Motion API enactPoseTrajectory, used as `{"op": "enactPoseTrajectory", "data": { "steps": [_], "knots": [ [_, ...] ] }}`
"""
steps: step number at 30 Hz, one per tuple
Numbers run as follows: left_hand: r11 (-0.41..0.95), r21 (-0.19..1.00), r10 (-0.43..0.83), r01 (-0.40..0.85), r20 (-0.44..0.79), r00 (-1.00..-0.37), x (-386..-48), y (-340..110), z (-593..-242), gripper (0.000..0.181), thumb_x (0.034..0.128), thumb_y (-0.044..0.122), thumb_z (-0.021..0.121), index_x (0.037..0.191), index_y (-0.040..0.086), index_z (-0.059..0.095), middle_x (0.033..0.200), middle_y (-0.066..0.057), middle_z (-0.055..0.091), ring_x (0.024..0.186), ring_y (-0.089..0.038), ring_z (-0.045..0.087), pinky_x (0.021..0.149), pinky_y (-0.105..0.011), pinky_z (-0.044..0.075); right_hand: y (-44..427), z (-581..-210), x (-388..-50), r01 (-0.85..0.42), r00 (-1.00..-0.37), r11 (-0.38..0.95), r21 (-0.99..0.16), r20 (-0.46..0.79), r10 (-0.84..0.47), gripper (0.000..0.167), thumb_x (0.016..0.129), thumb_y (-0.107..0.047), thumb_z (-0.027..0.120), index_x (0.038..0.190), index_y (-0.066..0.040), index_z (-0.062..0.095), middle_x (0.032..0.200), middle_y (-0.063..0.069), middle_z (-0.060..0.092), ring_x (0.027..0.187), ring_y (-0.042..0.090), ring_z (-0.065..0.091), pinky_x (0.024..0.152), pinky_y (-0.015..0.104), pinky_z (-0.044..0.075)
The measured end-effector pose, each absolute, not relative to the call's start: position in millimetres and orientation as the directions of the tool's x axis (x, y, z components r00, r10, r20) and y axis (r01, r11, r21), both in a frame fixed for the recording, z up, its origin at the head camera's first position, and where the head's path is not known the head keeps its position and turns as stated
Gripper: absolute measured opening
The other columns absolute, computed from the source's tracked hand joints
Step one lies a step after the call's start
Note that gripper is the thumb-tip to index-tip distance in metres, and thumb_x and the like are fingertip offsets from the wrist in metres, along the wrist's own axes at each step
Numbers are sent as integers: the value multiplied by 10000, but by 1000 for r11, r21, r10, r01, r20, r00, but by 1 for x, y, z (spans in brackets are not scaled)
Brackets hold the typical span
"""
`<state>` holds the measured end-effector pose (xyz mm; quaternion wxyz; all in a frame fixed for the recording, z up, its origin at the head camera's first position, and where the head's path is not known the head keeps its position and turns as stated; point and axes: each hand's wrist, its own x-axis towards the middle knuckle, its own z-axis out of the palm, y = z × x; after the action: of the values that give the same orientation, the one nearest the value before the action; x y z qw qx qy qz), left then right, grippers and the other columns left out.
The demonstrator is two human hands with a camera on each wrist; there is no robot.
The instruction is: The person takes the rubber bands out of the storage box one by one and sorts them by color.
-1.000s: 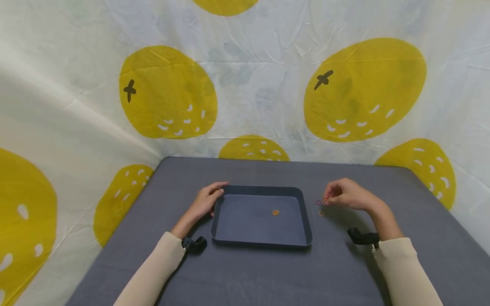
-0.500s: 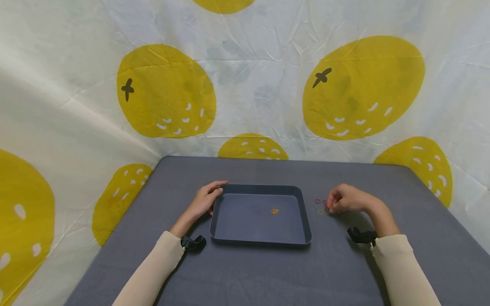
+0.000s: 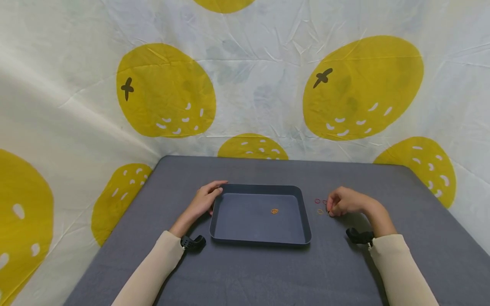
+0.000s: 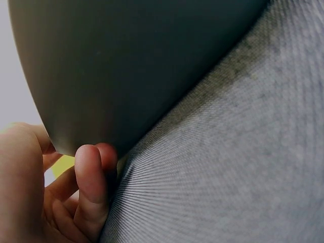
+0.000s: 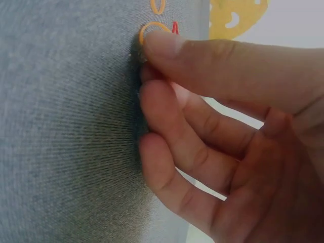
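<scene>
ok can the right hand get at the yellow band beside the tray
Probably yes: the right hand is close by the yellow band, with nothing visible between them, though it appears to pinch an orange band.

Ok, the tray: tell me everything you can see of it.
The tray is a dark blue-grey, shallow rectangle with rounded corners and low walls, matte; metal or plastic, I cannot tell. It lies flat, open side up, on the grey table. The left hand grips its far left corner. Orange bands lie inside, right of centre.
</scene>
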<state>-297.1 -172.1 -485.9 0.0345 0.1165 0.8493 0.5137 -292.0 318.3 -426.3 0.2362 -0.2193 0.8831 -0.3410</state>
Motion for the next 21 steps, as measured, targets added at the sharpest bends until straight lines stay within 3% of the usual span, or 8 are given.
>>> {"op": "enactPoseTrajectory", "data": {
  "steps": [9,21],
  "knots": [
    [443,880,239,173,70,-968,-296,-172,-484,381,1106,297,492,1475,277,588,570,-43,483,364,-207,504,419,-429,538,319,-425,-294,-221,-813,690,-689,-260,-521,144,813,0,769,911,55,679,750,19,663,629,86,536,569,232,459],
    [444,878,246,179,72,-967,-295,-172,-485,383,1106,304,491,1476,274,587,576,-47,487,369,-213,507,426,-441,542,319,-426,-293,-225,-828,689,-689,-238,-508,103,812,30,715,910,45,688,817,61,706,663,92,555,594,235,481]
  ]
}}
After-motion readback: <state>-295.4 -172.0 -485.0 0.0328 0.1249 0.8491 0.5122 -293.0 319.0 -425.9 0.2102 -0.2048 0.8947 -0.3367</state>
